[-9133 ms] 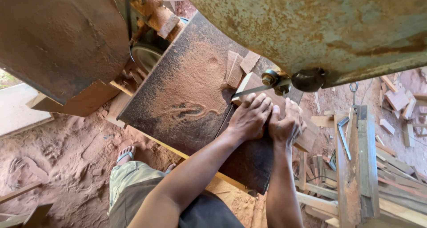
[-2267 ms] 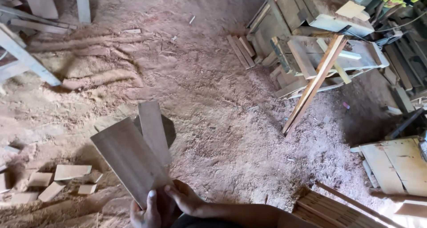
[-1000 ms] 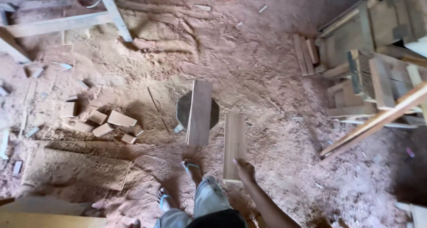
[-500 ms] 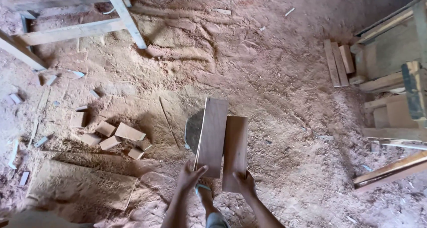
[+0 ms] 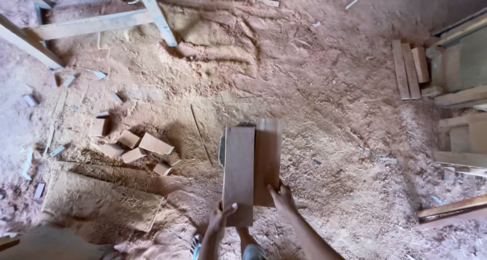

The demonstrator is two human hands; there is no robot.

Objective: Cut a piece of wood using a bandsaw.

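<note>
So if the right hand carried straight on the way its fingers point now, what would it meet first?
The right hand already rests on the right board, fingers pointing up along it. Going on, it would slide over that board; past its far end, only the sawdust floor shows, though depth is unclear.

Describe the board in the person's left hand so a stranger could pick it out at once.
Start at the sawdust floor and go to the two hands at the bottom middle. The left hand grips the left board, which stands side by side with the right board. It reaches lower and looks slightly greyer than that neighbour.
</note>
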